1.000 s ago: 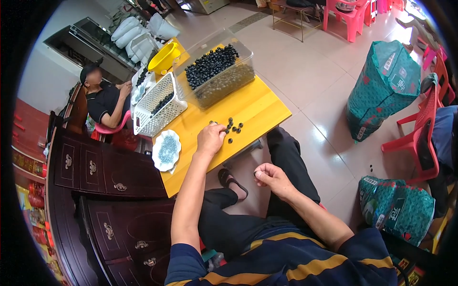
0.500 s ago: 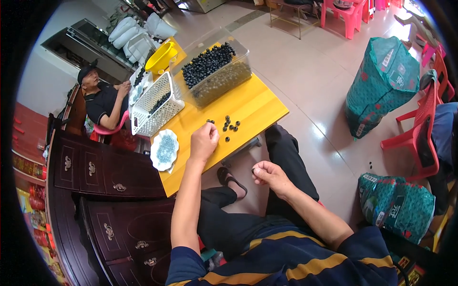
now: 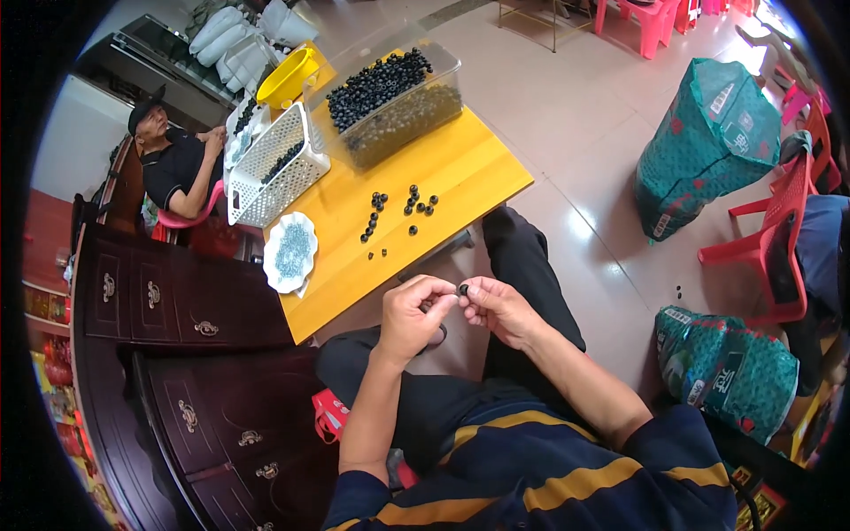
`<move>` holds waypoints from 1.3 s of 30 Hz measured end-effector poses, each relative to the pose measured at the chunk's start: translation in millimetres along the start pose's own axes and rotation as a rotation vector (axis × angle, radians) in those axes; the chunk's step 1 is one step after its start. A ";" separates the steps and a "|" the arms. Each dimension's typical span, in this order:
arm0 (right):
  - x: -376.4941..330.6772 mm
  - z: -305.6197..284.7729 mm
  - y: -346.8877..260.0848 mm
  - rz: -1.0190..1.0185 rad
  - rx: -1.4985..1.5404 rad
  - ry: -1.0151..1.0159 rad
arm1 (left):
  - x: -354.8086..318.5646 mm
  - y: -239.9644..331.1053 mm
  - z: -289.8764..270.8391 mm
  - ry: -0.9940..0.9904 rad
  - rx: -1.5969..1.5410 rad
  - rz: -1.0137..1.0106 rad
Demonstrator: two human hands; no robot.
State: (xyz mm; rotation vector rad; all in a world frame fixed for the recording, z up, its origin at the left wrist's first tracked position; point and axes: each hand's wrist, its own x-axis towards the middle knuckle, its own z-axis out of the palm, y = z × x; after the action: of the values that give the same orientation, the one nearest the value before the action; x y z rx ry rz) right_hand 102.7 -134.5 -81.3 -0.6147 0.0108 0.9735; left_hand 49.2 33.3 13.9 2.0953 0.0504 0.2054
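Observation:
In front of my lap, off the table's near edge, my two hands meet. Thumb and finger of my right hand (image 3: 501, 311) pinch a small round black bead-like piece (image 3: 463, 289). My left hand (image 3: 413, 320) is closed in a pinch right against it; whatever its fingertips hold is too small to make out. On the yellow table (image 3: 482, 168) lie several loose black pieces (image 3: 413, 202), in two loose groups, plus two smaller dark bits near the edge. A white scalloped dish (image 3: 273, 276) holds pale blue, clear little pieces (image 3: 293, 251).
A clear bin (image 3: 403, 128) full of black pieces stands at the table's back, beside a white perforated basket (image 3: 257, 190) and yellow bowl (image 3: 288, 80). A co-worker (image 3: 181, 164) sits far left. Dark drawers (image 3: 195, 301) flank the left; teal bags (image 3: 699, 155) and red chairs (image 3: 761, 239) are right.
My left hand has drawn back from the black pieces on the table to meet my right hand, which has shifted slightly left and up. The head view has shifted a little.

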 end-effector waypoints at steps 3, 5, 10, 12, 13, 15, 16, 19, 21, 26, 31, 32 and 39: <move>-1.8 1.5 0.3 0.014 -0.014 -0.039 | -2.5 4.8 5.3 -0.018 0.002 0.029; -2.8 1.1 0.3 0.022 -0.018 -0.051 | -3.4 4.2 8.0 0.013 0.007 0.076; -3.3 0.0 -1.0 0.033 -0.016 -0.098 | -4.4 0.4 6.2 -0.014 0.054 0.106; -3.6 0.7 -4.2 0.010 -0.143 -0.138 | -6.0 -2.3 2.1 -0.034 0.061 0.099; -4.1 1.0 -6.2 0.013 -0.142 -0.143 | -7.3 -7.6 -0.4 -0.120 -0.162 -0.100; -6.1 1.1 -11.2 0.067 -0.236 -0.272 | -9.4 -15.7 -5.9 -0.200 -0.384 -0.299; -7.5 1.3 -13.2 0.108 -0.240 -0.308 | -10.1 -18.6 -8.8 -0.289 -0.470 -0.340; -13.4 8.6 -13.2 0.196 -0.170 -0.324 | -6.3 -18.7 -21.8 -0.446 -0.568 -0.352; -10.7 5.3 -6.9 0.206 -0.106 -0.324 | -2.8 -21.2 -34.2 -0.353 -0.507 -0.279; -5.9 0.1 -7.5 0.175 0.093 -0.284 | 19.6 -55.4 -55.6 0.281 0.589 -0.010; -5.4 -0.2 -9.5 0.157 0.121 -0.264 | 32.6 -76.2 -48.7 0.300 0.690 -0.034; -5.4 -0.5 -9.0 0.154 0.123 -0.261 | 34.5 -79.0 -45.4 0.312 0.727 -0.025; -4.6 1.4 -10.9 0.155 0.118 -0.227 | 46.6 -92.0 -42.4 0.275 0.881 -0.023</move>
State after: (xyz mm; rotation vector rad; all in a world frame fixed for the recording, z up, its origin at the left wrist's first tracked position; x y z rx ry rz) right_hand 108.1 -141.8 -73.6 -0.3963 -0.0865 1.1801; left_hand 92.4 121.8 -38.3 2.9208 0.3894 0.5287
